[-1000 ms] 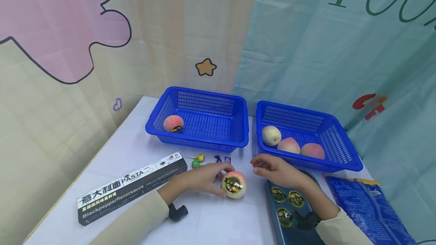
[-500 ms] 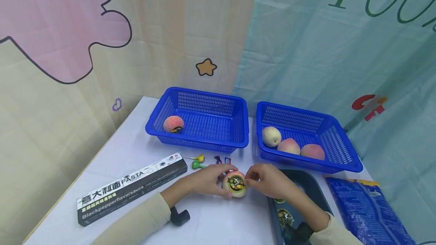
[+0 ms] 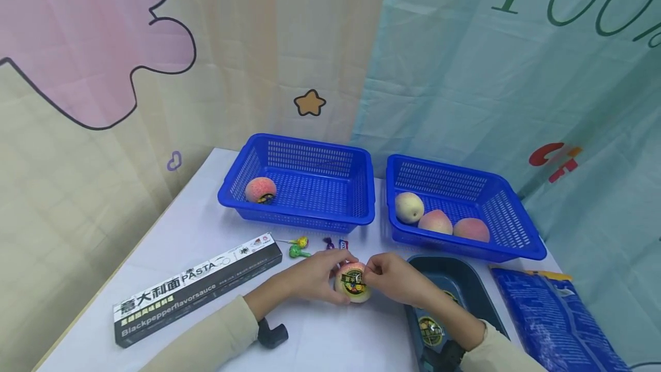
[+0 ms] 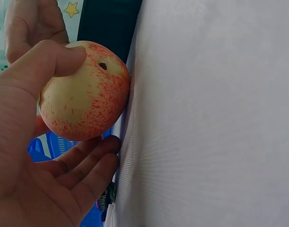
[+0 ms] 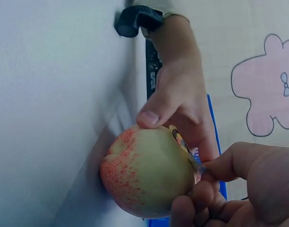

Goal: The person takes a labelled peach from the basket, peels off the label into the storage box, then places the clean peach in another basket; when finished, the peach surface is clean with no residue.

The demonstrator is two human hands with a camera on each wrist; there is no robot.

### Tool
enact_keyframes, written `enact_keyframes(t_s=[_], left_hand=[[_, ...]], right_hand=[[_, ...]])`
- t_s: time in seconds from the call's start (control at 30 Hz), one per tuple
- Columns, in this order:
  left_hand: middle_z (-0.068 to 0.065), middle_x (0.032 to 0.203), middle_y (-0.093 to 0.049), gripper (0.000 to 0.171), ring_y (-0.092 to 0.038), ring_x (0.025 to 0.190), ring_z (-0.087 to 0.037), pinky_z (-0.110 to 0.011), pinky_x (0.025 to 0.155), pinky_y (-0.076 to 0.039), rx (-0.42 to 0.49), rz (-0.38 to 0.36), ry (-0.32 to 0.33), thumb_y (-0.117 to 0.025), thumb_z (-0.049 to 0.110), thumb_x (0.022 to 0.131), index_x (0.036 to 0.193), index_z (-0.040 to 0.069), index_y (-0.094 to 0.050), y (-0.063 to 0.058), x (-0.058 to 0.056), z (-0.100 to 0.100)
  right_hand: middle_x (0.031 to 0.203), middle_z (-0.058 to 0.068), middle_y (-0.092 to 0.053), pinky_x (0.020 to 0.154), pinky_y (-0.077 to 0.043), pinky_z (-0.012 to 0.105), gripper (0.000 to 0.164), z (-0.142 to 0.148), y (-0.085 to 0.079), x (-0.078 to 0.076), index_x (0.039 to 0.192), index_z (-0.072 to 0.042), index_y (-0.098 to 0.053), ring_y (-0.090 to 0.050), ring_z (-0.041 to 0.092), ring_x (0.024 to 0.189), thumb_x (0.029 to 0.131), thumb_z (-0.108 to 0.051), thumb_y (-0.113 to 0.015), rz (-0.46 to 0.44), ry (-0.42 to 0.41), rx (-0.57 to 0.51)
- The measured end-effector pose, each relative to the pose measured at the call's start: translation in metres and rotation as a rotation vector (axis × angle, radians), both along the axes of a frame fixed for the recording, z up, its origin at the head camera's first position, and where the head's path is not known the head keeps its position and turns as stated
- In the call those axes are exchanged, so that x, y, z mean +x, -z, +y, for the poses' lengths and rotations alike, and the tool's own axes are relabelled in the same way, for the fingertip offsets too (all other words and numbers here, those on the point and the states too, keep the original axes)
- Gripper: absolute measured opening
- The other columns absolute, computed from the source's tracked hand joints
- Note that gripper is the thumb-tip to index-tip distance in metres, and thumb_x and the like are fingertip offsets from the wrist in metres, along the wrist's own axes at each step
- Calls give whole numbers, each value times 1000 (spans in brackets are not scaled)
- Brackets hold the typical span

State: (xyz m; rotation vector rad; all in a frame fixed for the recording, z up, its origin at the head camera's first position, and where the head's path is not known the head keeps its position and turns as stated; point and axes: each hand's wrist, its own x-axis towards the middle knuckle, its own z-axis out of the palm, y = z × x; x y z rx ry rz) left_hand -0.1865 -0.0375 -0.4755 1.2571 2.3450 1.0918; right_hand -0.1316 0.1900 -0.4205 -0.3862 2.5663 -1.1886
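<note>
A pink-and-cream peach [image 4: 83, 101] sits on the white tabletop between both hands. My left hand [image 3: 319, 277] grips it, the thumb on one side and fingers on the other. A round black-and-gold sticker [image 3: 353, 282] is on the peach's upper side. My right hand [image 3: 396, 278] is at the sticker's right edge. In the right wrist view, the thumb and forefinger of the right hand [image 5: 239, 184] pinch a clear tab at the end of the sticker [image 5: 180, 139], seen edge-on. Other right-hand fingers touch or nearly touch the peach.
A dark tray [image 3: 462, 271] with round stickers [image 3: 431, 330] lies under the right forearm. Behind are a blue basket [image 3: 304, 220] with one peach and another [image 3: 521, 251] with three. Nearby lie a pasta box [image 3: 198, 289], lollipops [image 3: 296, 250], small candies [image 3: 343, 243] and a blue bag [image 3: 558, 320].
My right hand has moved left from above the tray to the peach and now pinches the sticker's edge. The left hand keeps the peach in nearly the same place.
</note>
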Motion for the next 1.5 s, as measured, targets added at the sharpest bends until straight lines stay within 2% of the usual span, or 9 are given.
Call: enact_keyframes(t_s=[0.17,0.3,0.43,0.6,0.73,0.87,1.17,1.37,1.5], left_hand=[[12,119,-62,67,-59,103,-4,-24,90,-51,18,-21,-3,-90,30,76,132,22,-54,3,0,4],[14,116,-62,66,-59,103,-5,-27,91,-51,21,-55,-41,-90,33,76,131,25,-55,2,0,4],[12,117,-62,67,-59,104,-6,-28,90,-51,3,-53,-80,-89,36,76,132,26,-55,-2,0,0],[9,121,-62,69,-58,107,-7,-31,93,-51,-2,-22,-80,-88,35,76,135,23,-54,-4,-2,-6],[8,122,-62,70,-58,107,-8,-31,94,-51,-8,-36,-66,-88,35,77,136,22,-54,-3,-2,-7],[8,123,-62,70,-58,108,-8,-31,95,-51,-6,-55,-62,-89,35,77,136,22,-53,-3,-2,-7],[7,123,-61,71,-58,108,-8,-29,94,-51,21,-89,-45,-89,33,77,136,19,-52,2,-2,-5],[6,123,-62,71,-58,107,-9,-28,93,-51,28,-84,-37,-88,33,78,137,18,-52,6,-3,-2],[7,122,-61,72,-58,107,-8,-27,92,-51,13,-83,-41,-88,35,78,138,18,-51,7,-4,-1]], right_hand=[[68,-4,-52,47,-29,22,12,-1,-11,6,83,-7,-62,-39,11,57,95,-11,-61,-77,-10,-85],[78,-1,-55,54,-36,25,12,14,-36,14,89,-6,-62,-46,15,68,100,-12,-59,-81,-135,-172],[82,1,-54,59,-44,29,11,55,-52,22,95,-6,-61,-50,17,72,104,-10,-57,-4,-251,-212],[86,3,-54,61,-46,33,11,117,-41,40,101,-3,-58,-53,21,75,107,-9,-51,-50,-222,-216],[80,-4,-55,53,-42,28,12,149,-22,61,98,-3,-60,-52,10,67,105,-8,-52,-125,-174,-96],[68,-9,-50,47,-36,25,11,160,-7,75,90,-7,-62,-45,4,58,101,-8,-59,-119,-93,107],[70,-9,-55,52,-40,27,18,150,2,79,78,-14,-64,-49,6,61,93,-4,-65,-88,-77,324],[62,-7,-50,54,-38,32,25,132,10,82,68,-17,-58,-46,12,56,88,-8,-69,-23,103,623],[58,-5,-47,53,-36,33,29,126,12,85,64,-15,-53,-44,14,53,87,-7,-68,13,155,703]])
